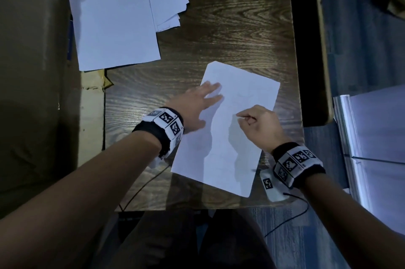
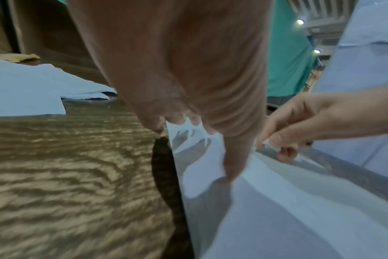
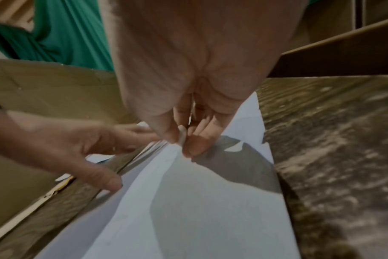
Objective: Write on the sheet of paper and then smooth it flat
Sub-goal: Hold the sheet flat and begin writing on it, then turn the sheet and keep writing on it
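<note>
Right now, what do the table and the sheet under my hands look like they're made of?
Table: wood or wood-look laminate, dark grain, glossy glare; which one is unclear. Sheet: thin white matte paper, its edge lifting slightly in the wrist views.

white sheet of paper [image 1: 230, 137] lies flat, angled, on wood-grain table [image 1: 230, 16].

1. Between the pinched fingertips of the right hand [image 1: 259, 122] – something thin and pale, too small and blurred to name (a pen, perhaps, but unclear).
2. On the sheet of paper [image 1: 228, 137], any writing too faint to read.
3. Far end of the paper stack [image 1: 114, 14] cut off by the top edge of the head view.
4. Left hand [image 2: 177, 70] fingertips mostly hidden behind the palm in the left wrist view – edges smeared by blur.
</note>
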{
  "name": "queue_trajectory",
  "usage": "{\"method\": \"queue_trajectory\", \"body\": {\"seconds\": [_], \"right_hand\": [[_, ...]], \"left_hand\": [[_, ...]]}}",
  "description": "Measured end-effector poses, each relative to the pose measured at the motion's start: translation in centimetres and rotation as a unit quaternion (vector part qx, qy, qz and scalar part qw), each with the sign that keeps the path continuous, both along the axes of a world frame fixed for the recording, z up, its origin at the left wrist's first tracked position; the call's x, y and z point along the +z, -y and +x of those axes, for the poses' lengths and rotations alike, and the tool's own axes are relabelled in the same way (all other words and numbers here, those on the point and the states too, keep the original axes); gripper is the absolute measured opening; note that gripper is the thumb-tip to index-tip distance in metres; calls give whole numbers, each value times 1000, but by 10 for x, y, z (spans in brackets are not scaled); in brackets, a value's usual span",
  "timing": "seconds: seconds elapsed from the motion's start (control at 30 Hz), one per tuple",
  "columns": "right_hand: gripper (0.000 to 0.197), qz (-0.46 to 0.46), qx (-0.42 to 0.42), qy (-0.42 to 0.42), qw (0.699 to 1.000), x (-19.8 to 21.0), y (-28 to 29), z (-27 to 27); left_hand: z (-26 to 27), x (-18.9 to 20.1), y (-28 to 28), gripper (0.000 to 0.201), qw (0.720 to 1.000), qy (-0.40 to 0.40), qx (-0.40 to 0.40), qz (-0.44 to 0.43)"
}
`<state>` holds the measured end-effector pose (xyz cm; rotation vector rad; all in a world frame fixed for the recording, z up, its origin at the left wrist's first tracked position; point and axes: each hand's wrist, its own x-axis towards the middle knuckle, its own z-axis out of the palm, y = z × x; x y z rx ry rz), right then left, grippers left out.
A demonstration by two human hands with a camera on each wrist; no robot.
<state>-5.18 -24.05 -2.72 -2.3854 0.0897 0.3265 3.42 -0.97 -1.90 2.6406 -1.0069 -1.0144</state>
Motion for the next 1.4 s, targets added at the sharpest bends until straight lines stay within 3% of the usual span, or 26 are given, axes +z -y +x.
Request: {"method": "queue_trajectory", "body": {"seconds": [0.1,0.2,0.37,0.5,0.57,0.63,0.7,0.83,1.1,1.4], "right_hand": [[2,71,-63,-47,994,5,-3,-5],[9,92,-91,-42,991,6,-7,-7],[13,98,-65,-13,993,4,-3,-7],[12,94,-37,4,995,-1,2,-13],[13,81,-12,25,996,-4,4,-17],[14,66,24,52,996,-6,3,-20],[13,63,49,68,994,-8,-1,-22],[12,45,89,78,992,-15,-11,-28],[8,10,45,97,994,-21,-18,-32],[11,-13,73,82,994,-20,-22,-34]], "left_hand": [[-16,-5,-5,101,999,6,39,13],[-29,-1,-2,112,993,68,56,75],[-54,6,19,114,963,118,93,225],[-59,11,23,111,950,119,158,243],[-53,13,20,105,963,149,121,191],[-46,9,15,99,993,97,42,54],[-40,-2,10,105,999,21,-13,-23],[-40,-24,9,122,1000,8,-28,-5],[-39,-26,9,124,998,50,-26,26],[-39,-24,9,125,998,50,-29,34]]}}
